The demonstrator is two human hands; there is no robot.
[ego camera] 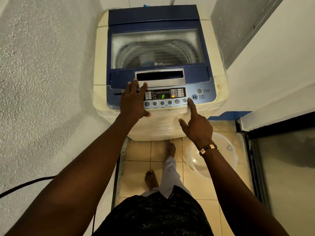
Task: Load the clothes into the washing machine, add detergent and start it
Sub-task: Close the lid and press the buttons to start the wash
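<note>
- I judge I'm at the last step: the washer (pixel 156 68) stands straight ahead with its lid (pixel 157 48) down and the display (pixel 163 96) lit green.
- My left hand (pixel 134 101) lies flat on the panel's left end, fingers straight and spread, holding nothing.
- My right hand (pixel 196 123) points, forefinger out, its tip at the panel just left of the start button (pixel 194 97); other fingers curled.
- Next: shift the fingertip right and press start squarely.
- Clothes are hard to make out through the lid.
</note>
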